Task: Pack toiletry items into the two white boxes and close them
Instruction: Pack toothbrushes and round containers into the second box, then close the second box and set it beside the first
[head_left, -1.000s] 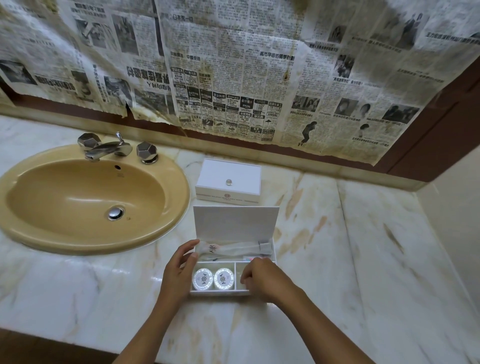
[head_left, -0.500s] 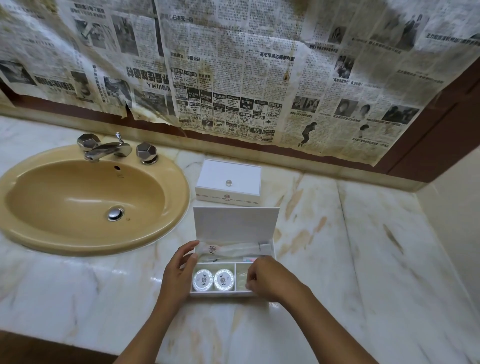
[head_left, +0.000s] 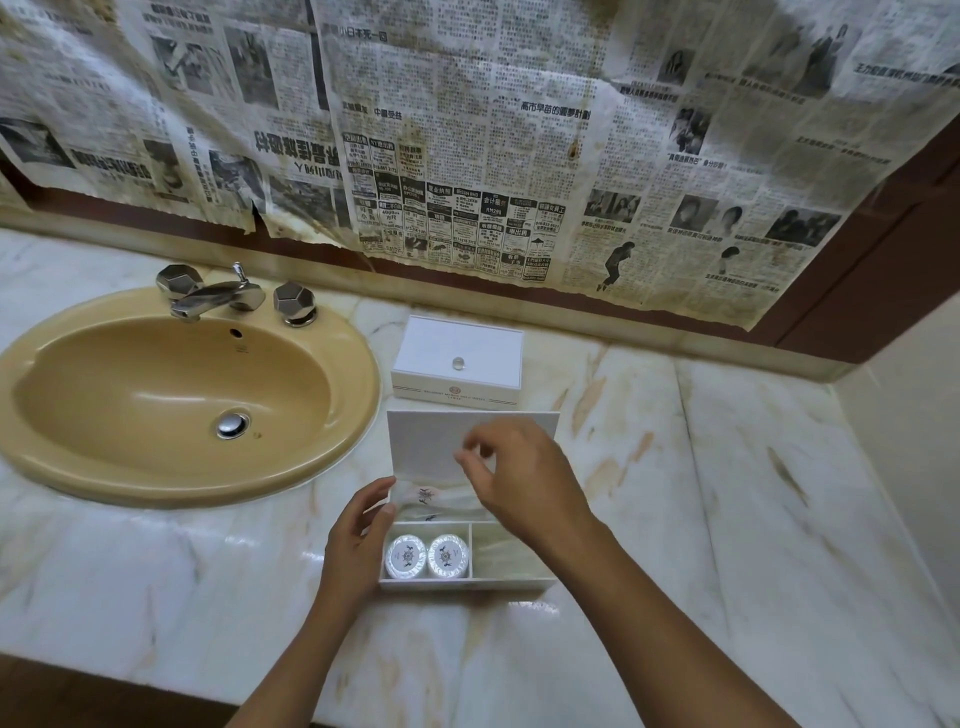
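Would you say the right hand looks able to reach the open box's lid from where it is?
Probably yes. The right hand hovers just in front of the upright lid, fingers loosely curled, apparently empty, with nothing between them. The left hand rests at the box's left side, out of the way.

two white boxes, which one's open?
The near box, between the hands, is open: its lid stands up and two round soaps show inside. The far box, nearer the wall, is shut.
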